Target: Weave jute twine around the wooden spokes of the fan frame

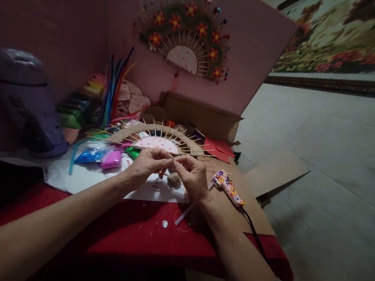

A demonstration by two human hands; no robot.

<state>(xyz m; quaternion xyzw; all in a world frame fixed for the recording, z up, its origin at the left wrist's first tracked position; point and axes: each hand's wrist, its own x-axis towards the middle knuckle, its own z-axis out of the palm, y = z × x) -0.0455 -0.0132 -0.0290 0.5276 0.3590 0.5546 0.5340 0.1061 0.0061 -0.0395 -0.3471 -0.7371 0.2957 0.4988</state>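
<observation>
While both hands meet near the middle of the frame, the thumb and fingertips of the left hand [144, 167] and of the right hand [193, 176] pinch together around a small piece [170, 156], too fine and too covered to identify. It sits right between the two sets of fingertips, neither hand clearly nearer; which way its long axis runs, I cannot tell.

Just below the pinch, closer to the right hand, is a ball of twine [174, 180]. Directly beyond the fingers lies a half-round frame of sticks and twine [155, 128], its long axis running left to right, its flat side towards the hands; the dotted half-disc [157, 144] at its centre is closest to the left hand's knuckles.

Packets, among them a pink one [111, 159], crowd the left side. To the right, a glue gun [227, 187] slants across the cardboard [250, 211], beside the right hand, its cord trailing towards the lower right. Nearer the front edge, between the forearms, the red cloth [127, 229] shows with a small round disc [165, 224] on it.
</observation>
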